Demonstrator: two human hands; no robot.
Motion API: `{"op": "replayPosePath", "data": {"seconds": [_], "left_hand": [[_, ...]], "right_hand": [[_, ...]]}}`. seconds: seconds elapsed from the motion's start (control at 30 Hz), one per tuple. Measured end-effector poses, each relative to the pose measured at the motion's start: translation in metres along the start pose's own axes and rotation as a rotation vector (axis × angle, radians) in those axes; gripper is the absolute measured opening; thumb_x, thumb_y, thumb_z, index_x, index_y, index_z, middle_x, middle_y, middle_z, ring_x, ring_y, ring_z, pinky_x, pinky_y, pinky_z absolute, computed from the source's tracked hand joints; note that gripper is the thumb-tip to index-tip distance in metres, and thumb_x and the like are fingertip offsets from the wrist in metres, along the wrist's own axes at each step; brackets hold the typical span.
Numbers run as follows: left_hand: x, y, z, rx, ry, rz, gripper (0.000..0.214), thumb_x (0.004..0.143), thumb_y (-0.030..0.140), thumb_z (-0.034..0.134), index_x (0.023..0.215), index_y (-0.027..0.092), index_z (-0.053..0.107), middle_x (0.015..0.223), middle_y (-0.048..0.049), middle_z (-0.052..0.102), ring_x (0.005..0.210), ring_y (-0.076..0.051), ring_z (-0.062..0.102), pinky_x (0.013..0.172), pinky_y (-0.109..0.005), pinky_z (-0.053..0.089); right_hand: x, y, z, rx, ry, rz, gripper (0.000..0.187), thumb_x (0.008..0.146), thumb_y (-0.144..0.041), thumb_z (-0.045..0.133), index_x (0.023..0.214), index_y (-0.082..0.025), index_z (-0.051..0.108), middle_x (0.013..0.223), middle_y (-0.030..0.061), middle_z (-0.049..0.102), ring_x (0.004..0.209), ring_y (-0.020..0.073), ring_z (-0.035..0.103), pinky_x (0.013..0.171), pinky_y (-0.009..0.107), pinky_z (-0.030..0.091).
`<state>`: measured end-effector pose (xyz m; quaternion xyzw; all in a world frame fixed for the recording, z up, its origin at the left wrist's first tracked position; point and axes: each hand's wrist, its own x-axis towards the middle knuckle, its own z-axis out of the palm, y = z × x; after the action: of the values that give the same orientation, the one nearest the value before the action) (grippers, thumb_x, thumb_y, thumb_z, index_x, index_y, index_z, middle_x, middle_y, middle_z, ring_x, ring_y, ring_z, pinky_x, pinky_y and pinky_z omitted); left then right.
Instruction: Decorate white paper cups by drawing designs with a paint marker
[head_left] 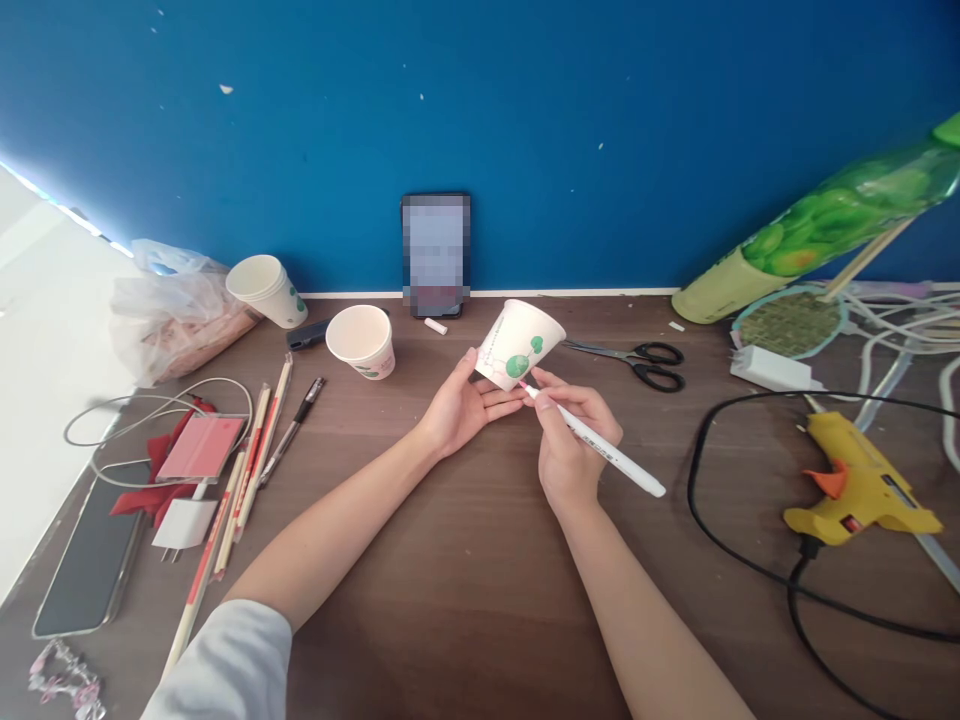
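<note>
A white paper cup point(510, 348) with green and pink print is tilted in my left hand point(459, 405). The thumb lies against its side, and the fingers stretch under its base. My right hand point(576, 440) grips a white marker point(611, 458) like a pen. The marker's pink tip meets the cup near its lower edge, though I cannot tell whether it touches. Another paper cup point(361, 342) stands upright to the left of my left hand. Black-handled scissors point(637, 358) lie behind my right hand.
A phone point(436, 255) leans on the blue wall. Left are stacked cups point(270, 292), a plastic bag point(184, 315), wrapped chopsticks point(225, 510), a pen point(296, 425) and another phone point(94, 560). Right are a yellow glue gun point(859, 485), its black cord point(701, 470), a green bottle point(832, 220) and a white adapter point(772, 370).
</note>
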<state>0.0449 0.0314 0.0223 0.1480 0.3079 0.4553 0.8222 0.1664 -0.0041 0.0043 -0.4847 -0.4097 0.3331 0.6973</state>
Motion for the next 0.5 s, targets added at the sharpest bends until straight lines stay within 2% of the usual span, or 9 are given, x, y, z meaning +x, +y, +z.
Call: {"op": "replayPosePath", "data": {"seconds": [0.2,0.33,0.5], "left_hand": [[0.0005,-0.0011,-0.0013,-0.026,-0.010,0.019,0.037,0.092,0.037,0.051,0.120,0.014,0.057,0.101,-0.0136,0.071,0.087,-0.022,0.071,0.100,-0.038,0.046],[-0.0007,-0.0011,-0.0026,0.034,-0.077,0.068,0.031,0.091,0.028,0.055,0.121,0.019,0.054,0.104,-0.0096,0.071,0.086,-0.018,0.070,0.101,-0.038,0.045],[-0.0015,-0.0014,-0.0030,0.065,-0.093,0.070,0.029,0.091,0.029,0.054,0.118,0.018,0.054,0.099,-0.0084,0.071,0.087,-0.018,0.070,0.099,-0.037,0.046]], "right_hand": [[-0.0004,-0.0031,0.0010,0.000,-0.017,-0.025,0.006,0.073,-0.022,0.072,0.074,-0.020,0.066,0.089,0.0057,0.077,0.098,0.0240,0.072,0.085,0.041,0.057],[-0.0012,-0.0050,0.0010,-0.053,-0.005,-0.004,0.006,0.074,-0.022,0.072,0.077,-0.020,0.067,0.094,0.0063,0.076,0.088,0.0216,0.074,0.078,0.037,0.059],[-0.0009,-0.0075,0.0024,-0.093,0.039,0.013,0.007,0.072,-0.022,0.073,0.074,-0.020,0.068,0.088,0.0044,0.075,0.082,0.0192,0.073,0.074,0.034,0.059]]}}
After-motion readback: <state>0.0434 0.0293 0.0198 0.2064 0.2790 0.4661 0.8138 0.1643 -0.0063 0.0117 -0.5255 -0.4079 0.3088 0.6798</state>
